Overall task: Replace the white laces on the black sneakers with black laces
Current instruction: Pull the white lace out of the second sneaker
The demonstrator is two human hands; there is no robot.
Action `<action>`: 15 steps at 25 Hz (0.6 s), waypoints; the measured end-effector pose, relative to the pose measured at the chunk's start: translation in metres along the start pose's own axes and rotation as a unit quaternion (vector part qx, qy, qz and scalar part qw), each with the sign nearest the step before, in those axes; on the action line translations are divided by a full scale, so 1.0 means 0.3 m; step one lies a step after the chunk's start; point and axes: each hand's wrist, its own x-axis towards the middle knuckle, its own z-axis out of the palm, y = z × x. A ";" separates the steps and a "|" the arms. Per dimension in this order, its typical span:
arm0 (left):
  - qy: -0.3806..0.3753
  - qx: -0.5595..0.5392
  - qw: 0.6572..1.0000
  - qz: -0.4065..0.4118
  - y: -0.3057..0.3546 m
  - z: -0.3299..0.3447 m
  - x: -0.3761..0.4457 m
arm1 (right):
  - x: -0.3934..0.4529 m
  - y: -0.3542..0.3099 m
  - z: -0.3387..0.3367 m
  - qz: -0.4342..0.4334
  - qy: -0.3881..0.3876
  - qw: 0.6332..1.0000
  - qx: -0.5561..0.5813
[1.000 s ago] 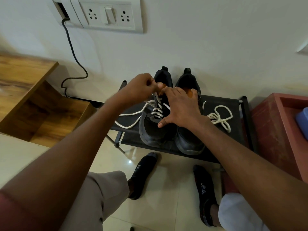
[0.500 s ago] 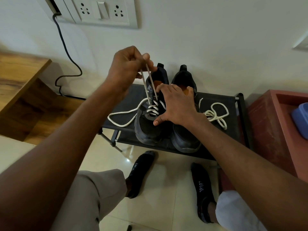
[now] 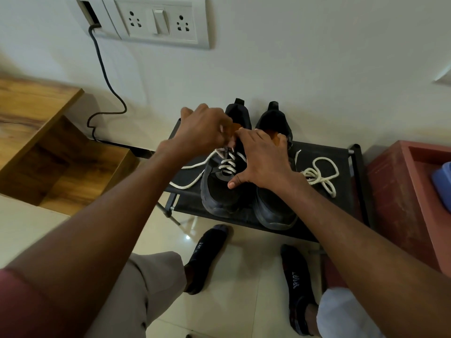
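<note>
Wooden furniture (image 3: 36, 132) occupies the 9 o'clock edge and is cut off by the frame. At 11 o'clock a wall socket panel (image 3: 161, 23) is mounted; a dark cable (image 3: 107, 79) drops from a box beside it, and its lower end passes out of sight behind the shoe rack (image 3: 324, 157).

The rack, a low black fabric shelf, carries two black sneakers side by side, toes toward the viewer. The left sneaker (image 3: 219, 191) sits at centre and retains its white lace (image 3: 228, 164) in the lower eyelets; one loose end trails toward 9 o'clock across the rack.

The left hand (image 3: 202, 132) hovers over the upper eyelets of this sneaker. Its fingers are curled and motion-blurred. The grip appears pinched at the lace near the tongue, but the contact point is hidden, so I cannot tell whether the lace is held.

The right hand (image 3: 263, 159) lies flat over both sneakers, fingers spread and straight, thumb extended toward the left sneaker's toe. It covers most of the right sneaker (image 3: 275, 211), so that shoe's eyelets are hidden.

At 3 o'clock from the sneakers, a removed white lace (image 3: 319, 174) lies in loose loops on the rack. A red box (image 3: 402, 191) stands at the right edge, cut off.

At 6 o'clock two socked feet (image 3: 210, 252) rest on the tiled floor.
</note>
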 end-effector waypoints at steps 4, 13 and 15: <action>0.112 -0.264 0.958 -0.028 0.002 -0.143 -0.004 | 0.004 0.007 0.003 -0.005 -0.003 1.000 0.009; -0.082 -0.079 0.994 0.001 -0.012 0.005 -0.026 | 0.009 -0.002 0.007 0.002 -0.004 1.000 -0.002; -0.085 -0.012 0.996 0.016 -0.023 0.032 -0.019 | 0.011 0.000 0.011 0.002 -0.004 1.000 -0.002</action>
